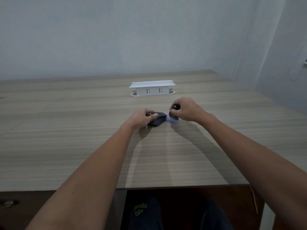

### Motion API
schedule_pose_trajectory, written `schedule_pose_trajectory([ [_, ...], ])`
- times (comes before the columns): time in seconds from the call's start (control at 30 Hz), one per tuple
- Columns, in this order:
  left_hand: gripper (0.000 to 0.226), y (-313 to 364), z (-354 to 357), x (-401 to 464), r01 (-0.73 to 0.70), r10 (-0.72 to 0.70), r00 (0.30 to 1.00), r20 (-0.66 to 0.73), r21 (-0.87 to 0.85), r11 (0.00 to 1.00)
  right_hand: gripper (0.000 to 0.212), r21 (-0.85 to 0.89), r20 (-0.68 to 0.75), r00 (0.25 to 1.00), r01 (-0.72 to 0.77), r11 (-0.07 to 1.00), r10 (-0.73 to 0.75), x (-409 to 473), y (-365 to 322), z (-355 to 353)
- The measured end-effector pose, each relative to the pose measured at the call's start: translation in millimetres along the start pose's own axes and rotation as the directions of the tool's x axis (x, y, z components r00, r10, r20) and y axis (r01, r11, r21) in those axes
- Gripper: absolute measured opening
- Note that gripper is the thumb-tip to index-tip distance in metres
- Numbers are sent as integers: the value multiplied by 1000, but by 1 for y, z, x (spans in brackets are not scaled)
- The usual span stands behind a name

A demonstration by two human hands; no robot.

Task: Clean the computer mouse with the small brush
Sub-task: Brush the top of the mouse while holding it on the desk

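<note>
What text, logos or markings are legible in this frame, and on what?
"sport", in green, seen upside down, with a green logo mark beneath it: on the dark shorts at the person's lap.
Power socket box: only socket holes, no readable text.
Mouse and brush: no marking can be made out; both are small and blurred.

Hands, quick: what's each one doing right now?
Left hand: closed on the mouse, steadying it on the desk.
Right hand: closed on the small brush, bristles at the mouse's right side.
</note>
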State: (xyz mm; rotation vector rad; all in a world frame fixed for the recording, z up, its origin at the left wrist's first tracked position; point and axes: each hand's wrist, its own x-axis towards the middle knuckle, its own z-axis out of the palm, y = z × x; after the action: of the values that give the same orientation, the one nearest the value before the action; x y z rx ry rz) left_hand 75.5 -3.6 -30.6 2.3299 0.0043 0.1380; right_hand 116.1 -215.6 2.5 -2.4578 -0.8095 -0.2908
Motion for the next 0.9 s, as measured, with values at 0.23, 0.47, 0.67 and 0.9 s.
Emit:
schedule_pose_trajectory([
  [0.23, 26, -3, -1, 2, 5, -5, 1000, -4, -41, 999, 16, 226, 134, 990, 20, 974, -51, -4, -13, 1],
  [0.47, 30, -4, 0, 3, 20, -21, 1000, -13, -75, 997, 16, 227, 146, 988, 17, 974, -51, -5, -16, 2],
  [0.67, 33, -1, 0, 3, 50, -52, 998, -28, -76, 996, 19, -14, -105, 994, -37, 999, 36, 2, -3, 6],
  [0.9, 36, -6, 0, 7, 67, -69, 998, -12, -103, 992, 17, 110, -51, 997, -49, 993, 54, -4, 0, 6],
])
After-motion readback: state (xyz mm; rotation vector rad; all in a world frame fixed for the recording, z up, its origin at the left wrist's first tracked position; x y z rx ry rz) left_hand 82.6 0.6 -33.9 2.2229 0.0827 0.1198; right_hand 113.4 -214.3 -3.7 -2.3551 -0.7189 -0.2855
